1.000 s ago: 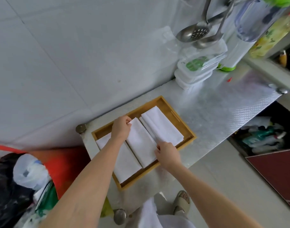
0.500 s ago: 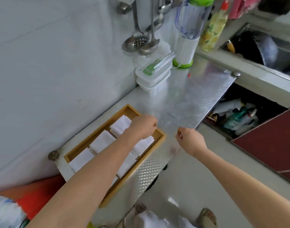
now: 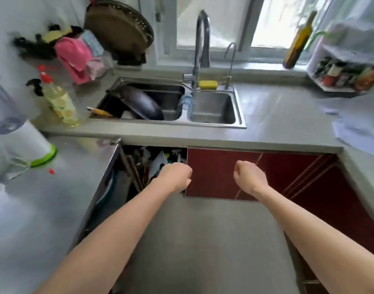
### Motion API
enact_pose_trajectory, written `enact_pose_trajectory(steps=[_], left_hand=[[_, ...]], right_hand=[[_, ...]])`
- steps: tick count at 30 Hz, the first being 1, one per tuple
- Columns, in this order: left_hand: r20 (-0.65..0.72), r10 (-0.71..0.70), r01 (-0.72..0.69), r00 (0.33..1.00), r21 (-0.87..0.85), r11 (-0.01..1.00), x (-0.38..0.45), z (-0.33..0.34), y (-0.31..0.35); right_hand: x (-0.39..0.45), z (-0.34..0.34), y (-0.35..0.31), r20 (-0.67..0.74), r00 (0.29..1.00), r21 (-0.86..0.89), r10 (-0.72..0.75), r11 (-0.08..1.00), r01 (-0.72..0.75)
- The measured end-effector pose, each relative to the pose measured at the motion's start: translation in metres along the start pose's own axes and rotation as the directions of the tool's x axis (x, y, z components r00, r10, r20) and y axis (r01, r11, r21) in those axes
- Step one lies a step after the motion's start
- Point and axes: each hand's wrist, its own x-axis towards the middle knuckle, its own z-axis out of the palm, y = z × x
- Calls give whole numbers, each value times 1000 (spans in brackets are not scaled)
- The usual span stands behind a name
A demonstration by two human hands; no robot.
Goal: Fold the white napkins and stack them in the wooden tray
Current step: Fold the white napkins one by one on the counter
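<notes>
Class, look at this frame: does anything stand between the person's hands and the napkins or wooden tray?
That cannot be judged: neither napkins nor tray are in view. The left hand and right hand hang empty, fingers curled, before the red cabinet door.

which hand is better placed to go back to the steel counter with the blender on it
Left, probably. The left hand hangs nearer the steel counter along the left edge, where the blender stands. The right hand sits in front of the red cabinet door, farther off. Both hold nothing.

Bare counter lies right of the sink; bottle and blender crowd the left.
</notes>
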Motion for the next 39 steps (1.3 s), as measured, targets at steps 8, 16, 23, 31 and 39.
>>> enact_pose_trajectory(steps=[8, 16, 23, 31, 39], left_hand=[[-30, 369, -367, 929, 49, 929, 202, -54, 126], [90, 623, -630, 777, 76, 773, 369, -89, 201], [174, 696, -715, 697, 88, 694, 484, -113, 270], [170, 724, -743, 668, 101, 662, 579, -119, 402], [154, 743, -757, 651, 60, 651, 632, -121, 540]], right_hand=[[83, -47, 175, -79, 920, 97, 384, 921, -376], [136, -74, 296, -107, 671, 227, 733, 675, -702], [165, -79, 374, -94, 513, 242, 853, 519, -820], [190, -99, 528, -141, 530, 91, 837, 544, -834], [193, -137, 682, -46, 573, -249, 818, 546, -800]])
